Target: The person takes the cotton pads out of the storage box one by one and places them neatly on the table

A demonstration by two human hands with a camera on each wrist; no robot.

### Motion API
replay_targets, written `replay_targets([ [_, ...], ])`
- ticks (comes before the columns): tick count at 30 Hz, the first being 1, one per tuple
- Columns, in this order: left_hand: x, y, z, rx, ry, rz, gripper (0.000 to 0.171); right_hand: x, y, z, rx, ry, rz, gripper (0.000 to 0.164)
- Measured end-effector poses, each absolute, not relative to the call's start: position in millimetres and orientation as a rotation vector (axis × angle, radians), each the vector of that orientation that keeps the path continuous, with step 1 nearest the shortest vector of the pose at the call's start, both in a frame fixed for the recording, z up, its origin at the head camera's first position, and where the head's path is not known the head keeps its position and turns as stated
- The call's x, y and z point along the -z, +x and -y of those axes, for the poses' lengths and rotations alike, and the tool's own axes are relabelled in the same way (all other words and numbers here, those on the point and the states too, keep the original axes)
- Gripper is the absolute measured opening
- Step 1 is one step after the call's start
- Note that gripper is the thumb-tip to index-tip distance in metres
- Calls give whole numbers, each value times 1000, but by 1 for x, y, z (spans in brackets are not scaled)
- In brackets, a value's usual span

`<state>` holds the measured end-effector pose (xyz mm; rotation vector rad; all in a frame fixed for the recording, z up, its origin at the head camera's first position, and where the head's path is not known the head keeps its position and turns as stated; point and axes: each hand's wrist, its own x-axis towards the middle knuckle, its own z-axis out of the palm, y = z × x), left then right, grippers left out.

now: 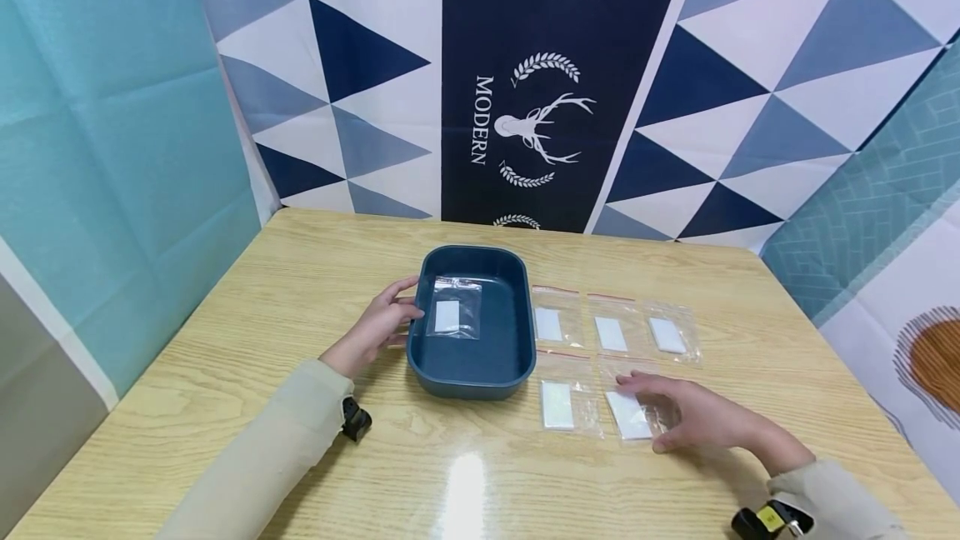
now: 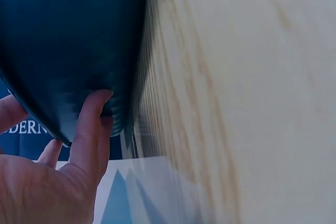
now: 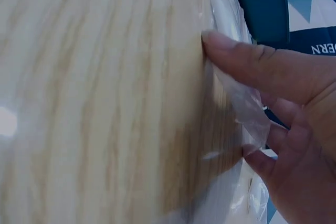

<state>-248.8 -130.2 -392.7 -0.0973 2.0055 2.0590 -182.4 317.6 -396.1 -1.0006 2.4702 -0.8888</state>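
Observation:
A dark blue rectangular box (image 1: 471, 372) stands on the table. My left hand (image 1: 381, 325) holds its left side, one digit over the rim and other fingers (image 2: 90, 114) against the outer wall. Inside the box lies a clear zip bag (image 1: 468, 319) with a white rectangular piece in it. My right hand (image 1: 701, 415) grips the edges of another such zip bag (image 1: 628, 417), front right of the box. In the right wrist view the bag's film (image 3: 247, 100) bulges between thumb (image 3: 231, 48) and fingers. The bag's right end is partly hidden by the hand.
Beside the box on its right lie several more zip bags with white pieces: a front one (image 1: 557, 405), and a back row of a left bag (image 1: 548, 324), a middle bag (image 1: 611, 333) and a right bag (image 1: 667, 335). Patterned cloth (image 1: 375, 65) hangs behind the wooden table (image 1: 315, 257).

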Motion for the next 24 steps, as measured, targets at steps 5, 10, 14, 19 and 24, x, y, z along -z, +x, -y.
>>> replay_targets([
  [5,394,-249,131,-2054,-97,-2015,64,396,-183,-319,899,-993,-2450,69],
  [10,395,-249,130,-2051,-90,-2026,64,388,-183,-317,860,-884,-2579,72],
  [14,394,-249,130,-2056,-87,-2021,64,383,-185,-312,847,-775,-2721,69],
  [19,393,-249,131,-2060,-93,-2011,64,383,-190,-301,1015,-718,-2760,65],
  [24,393,-249,130,-2054,-105,-2020,64,380,-195,-287,1227,-731,-2719,61],
])
